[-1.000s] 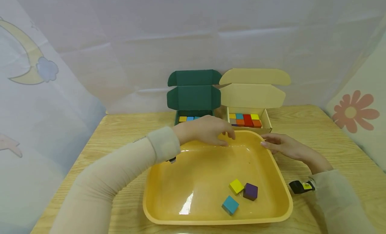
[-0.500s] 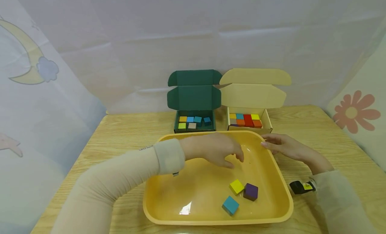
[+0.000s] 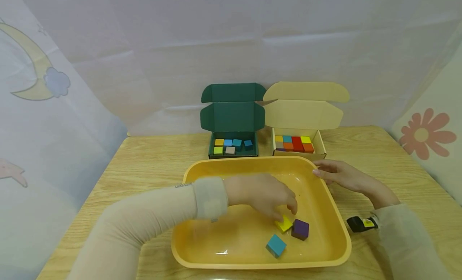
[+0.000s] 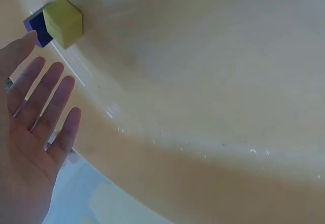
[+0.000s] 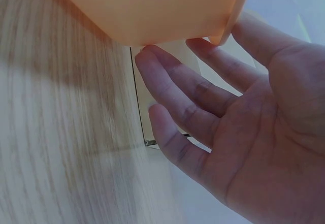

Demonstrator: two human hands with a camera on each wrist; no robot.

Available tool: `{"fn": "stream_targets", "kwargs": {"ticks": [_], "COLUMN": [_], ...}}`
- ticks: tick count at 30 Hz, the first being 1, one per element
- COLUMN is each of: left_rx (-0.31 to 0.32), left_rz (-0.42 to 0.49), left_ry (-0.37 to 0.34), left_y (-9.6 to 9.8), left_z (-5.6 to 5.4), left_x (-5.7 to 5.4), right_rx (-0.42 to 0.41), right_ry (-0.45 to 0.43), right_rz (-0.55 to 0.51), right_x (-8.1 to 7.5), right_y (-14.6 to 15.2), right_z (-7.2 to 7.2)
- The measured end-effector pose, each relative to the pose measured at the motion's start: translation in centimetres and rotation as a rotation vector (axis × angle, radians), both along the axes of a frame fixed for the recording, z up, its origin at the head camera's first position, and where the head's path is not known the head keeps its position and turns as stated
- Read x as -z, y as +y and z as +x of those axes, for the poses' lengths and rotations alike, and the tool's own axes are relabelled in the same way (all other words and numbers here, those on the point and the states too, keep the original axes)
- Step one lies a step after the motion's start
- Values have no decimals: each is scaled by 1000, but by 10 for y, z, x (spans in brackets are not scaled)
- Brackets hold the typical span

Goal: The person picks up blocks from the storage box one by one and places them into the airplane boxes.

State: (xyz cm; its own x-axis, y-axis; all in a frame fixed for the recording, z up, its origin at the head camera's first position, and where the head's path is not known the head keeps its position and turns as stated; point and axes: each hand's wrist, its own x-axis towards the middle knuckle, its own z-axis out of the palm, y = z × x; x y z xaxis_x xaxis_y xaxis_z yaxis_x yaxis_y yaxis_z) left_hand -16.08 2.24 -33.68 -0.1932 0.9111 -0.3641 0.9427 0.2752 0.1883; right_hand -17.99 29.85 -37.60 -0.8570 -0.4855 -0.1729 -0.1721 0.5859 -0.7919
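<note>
In the head view my left hand (image 3: 268, 195) hangs inside the yellow plastic tray (image 3: 202, 263), its fingertips right at a yellow cube (image 3: 285, 224). The left wrist view shows that hand's fingers spread, with the yellow cube (image 4: 63, 23) beyond the thumb and a purple cube (image 4: 38, 28) partly behind it. Beside the yellow cube in the tray sit a purple cube (image 3: 300, 230) and a teal cube (image 3: 276, 246). My right hand (image 3: 341, 175) holds the tray's far right corner. Its thumb lies at the rim (image 5: 228, 23), the other fingers against the outer wall below.
Behind the tray stand an open green box (image 3: 236, 117) and an open cream box (image 3: 303, 115), each holding several coloured cubes. All rest on a wooden table (image 3: 155, 159), with a fabric backdrop (image 3: 180, 51) behind. The right wrist wears a black strap (image 3: 357, 224).
My left hand has come from the tray's far edge, near the boxes, down to the yellow cube, uncovering the green box's cubes. The right hand has stayed at the tray's corner.
</note>
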Motion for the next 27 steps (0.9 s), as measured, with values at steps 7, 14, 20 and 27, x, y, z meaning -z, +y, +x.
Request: {"fn": "stream_targets", "kwargs": {"ticks": [7,14,20,27], "left_rx": [65,92,112,115], "left_rz": [-22,-23,-19,-25], "left_ry": [13,52,80,73], "left_y": [5,6,6,5], "left_z": [11,13,14,15], "left_x": [6,13,16,15], "right_rx": [8,11,8,3], "right_ry": [-1,1,6,4], "right_rz": [7,11,10,3], "right_x": [0,-1,-1,-1], "right_y": [-1,-1,0,0], "right_z": [0,-1,-1,0]}}
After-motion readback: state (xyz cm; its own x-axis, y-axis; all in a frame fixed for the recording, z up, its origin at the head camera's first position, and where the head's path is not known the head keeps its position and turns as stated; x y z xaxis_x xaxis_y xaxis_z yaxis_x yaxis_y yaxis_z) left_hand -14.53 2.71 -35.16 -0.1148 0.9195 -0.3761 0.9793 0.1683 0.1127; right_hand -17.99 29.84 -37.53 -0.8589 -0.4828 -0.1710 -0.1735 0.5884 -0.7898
